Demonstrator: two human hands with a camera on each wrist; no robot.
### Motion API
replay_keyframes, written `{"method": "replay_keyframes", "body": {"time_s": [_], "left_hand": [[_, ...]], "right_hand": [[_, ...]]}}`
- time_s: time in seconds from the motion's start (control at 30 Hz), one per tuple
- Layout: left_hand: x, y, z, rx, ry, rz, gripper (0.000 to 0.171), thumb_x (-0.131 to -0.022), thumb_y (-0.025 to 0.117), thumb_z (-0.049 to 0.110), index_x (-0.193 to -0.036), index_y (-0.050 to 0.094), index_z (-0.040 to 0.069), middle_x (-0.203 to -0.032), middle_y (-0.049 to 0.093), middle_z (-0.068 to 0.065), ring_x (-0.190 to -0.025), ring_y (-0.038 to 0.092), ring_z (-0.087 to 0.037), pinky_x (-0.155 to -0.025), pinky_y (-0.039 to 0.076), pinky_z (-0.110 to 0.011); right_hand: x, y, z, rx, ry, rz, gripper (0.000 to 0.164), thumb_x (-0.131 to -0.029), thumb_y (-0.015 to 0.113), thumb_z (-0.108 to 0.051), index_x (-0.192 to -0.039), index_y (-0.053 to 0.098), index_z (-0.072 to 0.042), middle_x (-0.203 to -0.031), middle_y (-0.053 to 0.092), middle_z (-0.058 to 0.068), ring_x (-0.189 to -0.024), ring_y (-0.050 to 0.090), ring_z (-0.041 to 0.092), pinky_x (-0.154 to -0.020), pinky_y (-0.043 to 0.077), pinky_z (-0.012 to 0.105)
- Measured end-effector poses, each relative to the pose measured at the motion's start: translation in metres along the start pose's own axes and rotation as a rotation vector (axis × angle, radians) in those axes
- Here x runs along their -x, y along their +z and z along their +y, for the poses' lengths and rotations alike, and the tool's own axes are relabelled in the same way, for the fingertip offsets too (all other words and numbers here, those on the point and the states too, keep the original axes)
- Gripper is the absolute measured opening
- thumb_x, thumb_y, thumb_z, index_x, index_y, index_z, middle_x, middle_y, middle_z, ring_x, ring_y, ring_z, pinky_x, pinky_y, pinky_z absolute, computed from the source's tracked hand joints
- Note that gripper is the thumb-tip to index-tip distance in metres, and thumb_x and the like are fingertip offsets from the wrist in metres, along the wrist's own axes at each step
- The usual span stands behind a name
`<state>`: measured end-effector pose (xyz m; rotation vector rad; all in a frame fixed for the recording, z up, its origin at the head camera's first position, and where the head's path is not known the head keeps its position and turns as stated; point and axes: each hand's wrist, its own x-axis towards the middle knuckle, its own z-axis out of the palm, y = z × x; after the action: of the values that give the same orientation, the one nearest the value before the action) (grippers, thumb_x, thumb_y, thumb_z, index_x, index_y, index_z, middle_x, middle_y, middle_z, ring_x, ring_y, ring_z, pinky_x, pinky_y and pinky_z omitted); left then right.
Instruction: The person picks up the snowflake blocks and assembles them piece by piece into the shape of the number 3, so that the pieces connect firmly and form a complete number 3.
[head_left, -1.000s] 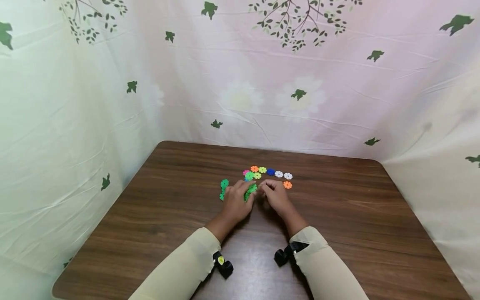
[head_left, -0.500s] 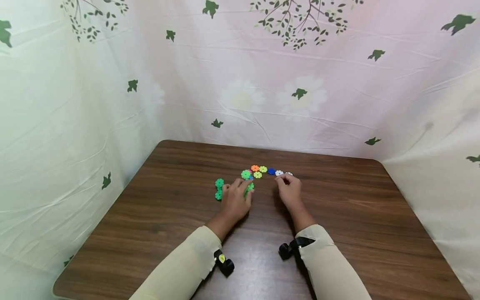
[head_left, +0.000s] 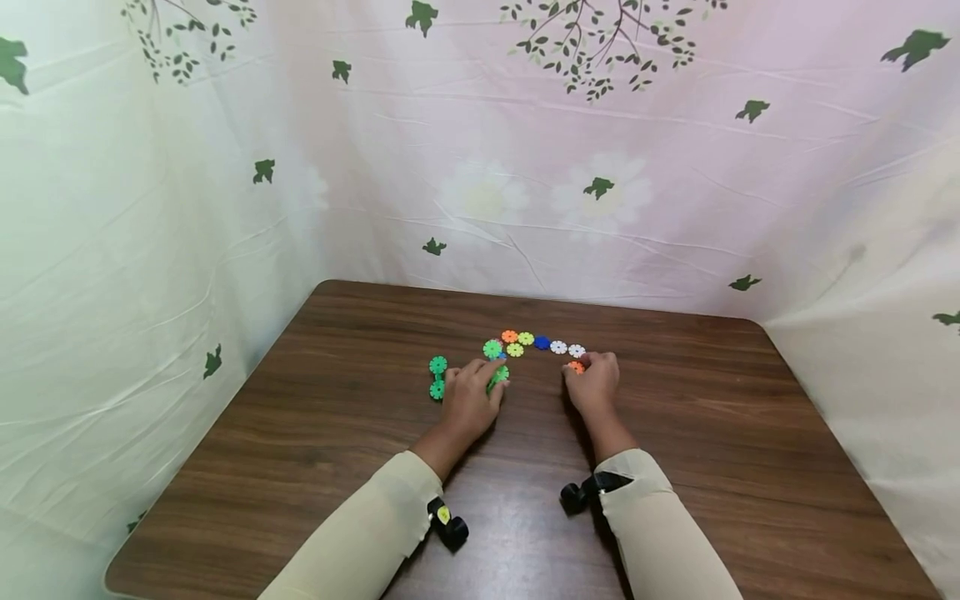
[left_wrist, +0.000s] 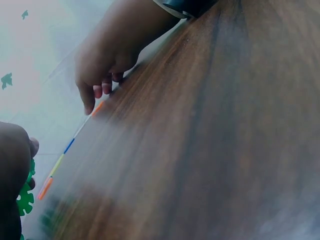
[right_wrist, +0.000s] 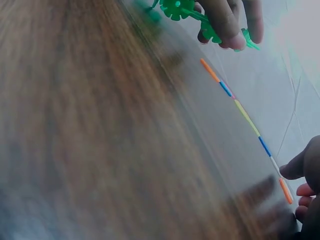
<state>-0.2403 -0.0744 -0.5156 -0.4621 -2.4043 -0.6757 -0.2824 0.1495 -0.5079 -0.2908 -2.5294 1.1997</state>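
Observation:
My left hand (head_left: 471,395) holds a joined piece of green flower-shaped interlocking discs (head_left: 500,377) just above the table; in the right wrist view its fingers curl round the green chain (right_wrist: 187,12). Palm and fingers cover part of that piece, which shows dark green discs (head_left: 438,377) on the left and a lighter green disc (head_left: 492,348) at the top. My right hand (head_left: 596,385) is low over an orange disc (head_left: 575,367) lying on the table. Its thumb and fingertips lie on either side of this disc, apart from each other.
Loose discs lie flat in a row at the back of the wooden table (head_left: 360,517): an orange one (head_left: 510,337), yellow ones (head_left: 526,338), a blue one (head_left: 542,342) and white ones (head_left: 558,347). A printed cloth (head_left: 480,275) hangs behind the table.
My right hand has moved right, from beside the left hand, past the white discs to the orange disc. The left hand has shifted the green piece slightly left.

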Motion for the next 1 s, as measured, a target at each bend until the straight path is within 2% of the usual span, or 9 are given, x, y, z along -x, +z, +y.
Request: {"method": "replay_keyframes", "body": {"time_s": [0.17, 0.33, 0.5, 0.6, 0.7, 0.8, 0.87, 1.0], "left_hand": [[0.001, 0.001, -0.001, 0.04, 0.023, 0.022, 0.037, -0.098, 0.083, 0.017, -0.134, 0.077, 0.01, -0.112, 0.078, -0.01, -0.096, 0.078, -0.024, -0.084, 0.054, -0.05], [0.0, 0.003, -0.004, 0.073, 0.05, 0.04, 0.036, -0.098, 0.08, 0.012, -0.133, 0.077, 0.009, -0.111, 0.077, -0.011, -0.094, 0.078, -0.026, -0.079, 0.057, -0.053], [0.0, 0.001, -0.002, 0.131, 0.024, -0.015, 0.035, -0.102, 0.075, 0.011, -0.137, 0.075, 0.006, -0.118, 0.076, -0.015, -0.098, 0.077, -0.031, -0.082, 0.059, -0.054], [0.001, -0.001, 0.0, 0.139, -0.005, -0.073, 0.036, -0.105, 0.072, 0.011, -0.14, 0.073, 0.005, -0.124, 0.074, -0.016, -0.104, 0.076, -0.032, -0.086, 0.058, -0.053], [0.002, -0.001, 0.002, 0.128, -0.018, -0.104, 0.037, -0.106, 0.07, 0.011, -0.142, 0.072, 0.005, -0.126, 0.073, -0.015, -0.108, 0.075, -0.031, -0.089, 0.057, -0.051], [0.002, 0.0, 0.002, 0.104, -0.011, -0.097, 0.036, -0.106, 0.07, 0.012, -0.142, 0.072, 0.006, -0.126, 0.074, -0.014, -0.108, 0.076, -0.029, -0.088, 0.057, -0.05], [0.0, 0.0, 0.002, 0.093, -0.003, -0.087, 0.036, -0.106, 0.07, 0.013, -0.141, 0.073, 0.006, -0.126, 0.075, -0.014, -0.108, 0.076, -0.028, -0.088, 0.057, -0.05], [-0.002, 0.001, 0.001, 0.077, 0.007, -0.07, 0.035, -0.106, 0.071, 0.014, -0.139, 0.073, 0.006, -0.126, 0.077, -0.013, -0.111, 0.078, -0.029, -0.089, 0.058, -0.05]], "right_hand": [[0.001, -0.001, 0.0, 0.061, -0.007, -0.028, 0.039, -0.097, 0.077, -0.011, -0.121, 0.071, 0.019, -0.129, 0.056, 0.034, -0.125, 0.054, 0.052, -0.109, 0.046, 0.06], [0.0, -0.002, 0.001, 0.058, -0.015, -0.03, 0.033, -0.096, 0.076, -0.009, -0.115, 0.071, 0.017, -0.125, 0.057, 0.035, -0.122, 0.055, 0.053, -0.107, 0.046, 0.061], [0.001, -0.002, 0.003, 0.037, 0.019, -0.04, 0.028, -0.097, 0.077, -0.01, -0.118, 0.065, 0.004, -0.115, 0.065, 0.026, -0.109, 0.061, 0.045, -0.095, 0.05, 0.055], [0.005, 0.0, 0.005, 0.01, 0.016, -0.042, 0.027, -0.097, 0.08, -0.011, -0.118, 0.066, -0.002, -0.105, 0.068, 0.019, -0.099, 0.063, 0.038, -0.092, 0.047, 0.048], [0.011, 0.004, 0.005, -0.047, -0.038, -0.032, 0.022, -0.096, 0.083, -0.011, -0.112, 0.071, -0.001, -0.098, 0.069, 0.016, -0.09, 0.062, 0.031, -0.086, 0.046, 0.04], [0.02, 0.007, 0.003, -0.125, -0.112, -0.043, 0.018, -0.096, 0.086, -0.013, -0.102, 0.075, -0.001, -0.09, 0.07, 0.014, -0.08, 0.06, 0.021, -0.076, 0.047, 0.029], [0.027, 0.009, -0.001, -0.194, -0.169, -0.071, 0.016, -0.096, 0.086, -0.013, -0.097, 0.076, -0.001, -0.088, 0.071, 0.014, -0.078, 0.06, 0.015, -0.071, 0.048, 0.025], [0.041, 0.014, -0.011, -0.31, -0.267, -0.164, 0.012, -0.095, 0.086, -0.012, -0.094, 0.08, -0.002, -0.089, 0.078, 0.015, -0.079, 0.062, 0.006, -0.073, 0.05, 0.019]]}}
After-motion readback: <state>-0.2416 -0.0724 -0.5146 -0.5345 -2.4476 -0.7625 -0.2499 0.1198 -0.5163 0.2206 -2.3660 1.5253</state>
